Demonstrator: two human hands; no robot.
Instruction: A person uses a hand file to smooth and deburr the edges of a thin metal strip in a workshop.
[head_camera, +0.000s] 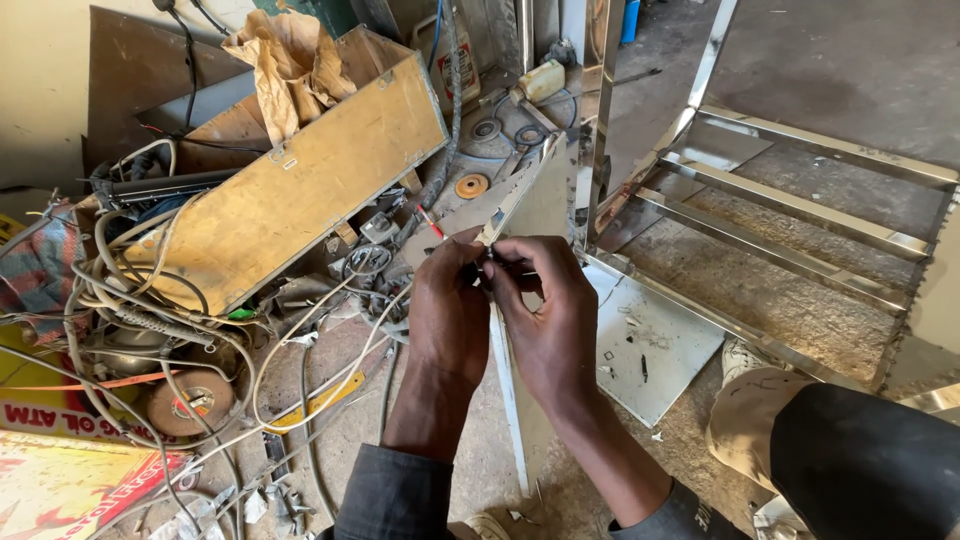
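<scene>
Steel strip (507, 380), thin and polished, stands on edge on the floor between my hands. Left hand (447, 310) and right hand (545, 315) both pinch closed at its top edge around something small I can't make out. Shiny frame (800, 205) alongside looks assembled; strip not yet joined to it. Wooden box (300, 190), tangled cables (150, 300) left.

Both hands' grips meet on the edge of a steel sheet (505, 380). Left of the grips, tangled cables (150, 300) and a wooden box (300, 180) crowd the floor. Right of them a flat plate (655, 350) lies low; beyond, a steel frame (790, 210) bars passage. Open concrete floor (850, 70) lies far ahead.
</scene>
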